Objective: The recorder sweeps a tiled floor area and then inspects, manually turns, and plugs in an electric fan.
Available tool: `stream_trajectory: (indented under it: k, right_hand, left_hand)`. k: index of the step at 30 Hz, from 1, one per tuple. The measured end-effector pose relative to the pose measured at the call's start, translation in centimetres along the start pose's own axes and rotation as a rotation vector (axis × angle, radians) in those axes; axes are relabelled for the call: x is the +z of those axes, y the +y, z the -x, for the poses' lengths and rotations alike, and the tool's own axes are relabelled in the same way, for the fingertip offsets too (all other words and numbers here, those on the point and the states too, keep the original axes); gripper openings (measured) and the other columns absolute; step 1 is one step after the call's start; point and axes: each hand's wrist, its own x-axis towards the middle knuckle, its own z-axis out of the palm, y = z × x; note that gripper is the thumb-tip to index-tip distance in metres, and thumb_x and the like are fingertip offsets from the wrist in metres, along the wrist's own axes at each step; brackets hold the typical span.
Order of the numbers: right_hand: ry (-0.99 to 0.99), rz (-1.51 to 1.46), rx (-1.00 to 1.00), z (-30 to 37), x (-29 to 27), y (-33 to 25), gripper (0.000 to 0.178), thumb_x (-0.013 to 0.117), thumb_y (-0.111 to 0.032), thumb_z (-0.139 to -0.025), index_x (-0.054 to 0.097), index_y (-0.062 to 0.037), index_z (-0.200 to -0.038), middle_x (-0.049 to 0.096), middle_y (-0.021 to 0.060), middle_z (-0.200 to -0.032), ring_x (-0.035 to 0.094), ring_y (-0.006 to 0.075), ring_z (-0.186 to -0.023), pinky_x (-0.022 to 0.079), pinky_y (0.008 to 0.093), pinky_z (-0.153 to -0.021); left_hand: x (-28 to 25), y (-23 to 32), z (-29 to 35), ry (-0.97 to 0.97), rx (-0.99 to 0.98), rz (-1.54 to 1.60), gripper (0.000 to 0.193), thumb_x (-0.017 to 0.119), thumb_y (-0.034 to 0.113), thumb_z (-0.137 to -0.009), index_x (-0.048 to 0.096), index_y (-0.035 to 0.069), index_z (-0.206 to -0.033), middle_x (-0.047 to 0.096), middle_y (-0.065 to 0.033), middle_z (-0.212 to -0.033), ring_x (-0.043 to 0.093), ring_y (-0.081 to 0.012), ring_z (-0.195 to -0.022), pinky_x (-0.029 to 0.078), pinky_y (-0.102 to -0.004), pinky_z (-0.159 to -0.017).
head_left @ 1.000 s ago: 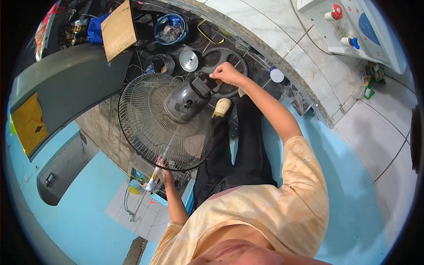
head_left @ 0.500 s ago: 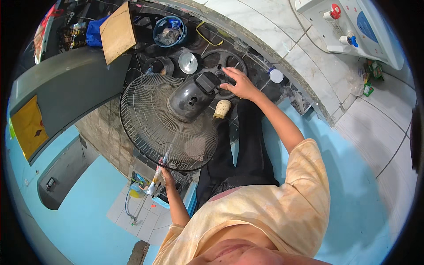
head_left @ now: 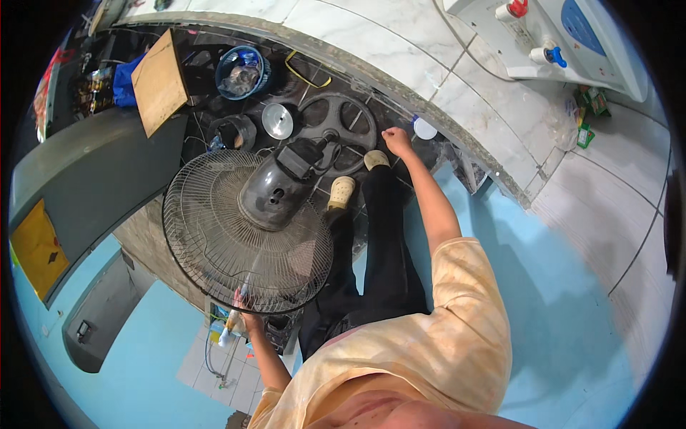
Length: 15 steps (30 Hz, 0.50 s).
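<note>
Facing lower left, fan [head_left: 268,194] axis slanted

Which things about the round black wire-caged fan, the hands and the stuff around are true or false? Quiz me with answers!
1. The left hand is at the rim of the round black wire fan guard. True.
2. The right hand grips the dark rounded plastic motor housing. False: the hand is apart from it.
3. The round blue plastic basket has things in it. True.
4. Both rubbery clogs are bright red. False: both are pale yellow.
5. The white plastic water dispenser has a red tap and a blue tap. True.
</note>
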Motion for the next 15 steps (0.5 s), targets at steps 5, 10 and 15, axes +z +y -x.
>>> stream_trajectory:
  k: [5, 10, 15]
  right_hand:
    - [0.079, 0.111, 0.14, 2.3, 2.2, 10.1, 0.029, 0.052, -0.028, -0.071, 0.059, -0.0007, -0.076, 0.057, 0.0177, -0.081, 0.053, 0.0327, -0.079, 0.041, 0.0371, -0.071]
    - [0.131, 0.055, 0.425, 9.3, 4.3, 14.2, 0.029, 0.049, -0.025, -0.071, 0.059, 0.0015, -0.075, 0.056, 0.0197, -0.081, 0.052, 0.034, -0.081, 0.04, 0.0393, -0.073]
    - [0.208, -0.032, 0.404, 14.6, 5.0, 14.9, 0.028, 0.048, -0.022, -0.072, 0.057, 0.0036, -0.077, 0.055, 0.0223, -0.083, 0.052, 0.034, -0.082, 0.041, 0.0392, -0.073]
  left_hand:
    - [-1.8, -1.6, -3.9, -0.125, 0.145, -0.043, 0.043, 0.039, 0.032, -0.079, 0.038, 0.003, -0.111, 0.044, -0.0083, -0.107, 0.043, -0.0196, -0.096, 0.032, -0.0329, -0.084]
    - [-3.6, 0.0, -7.7, -0.152, 0.16, -0.087, 0.04, 0.035, 0.029, -0.082, 0.038, 0.003, -0.112, 0.044, -0.0094, -0.108, 0.043, -0.0197, -0.098, 0.034, -0.0329, -0.083]
    - [-3.6, 1.8, -11.3, -0.202, 0.263, -0.027, 0.034, 0.035, 0.024, -0.082, 0.038, 0.002, -0.108, 0.045, -0.0114, -0.11, 0.046, -0.0199, -0.095, 0.037, -0.0323, -0.081]
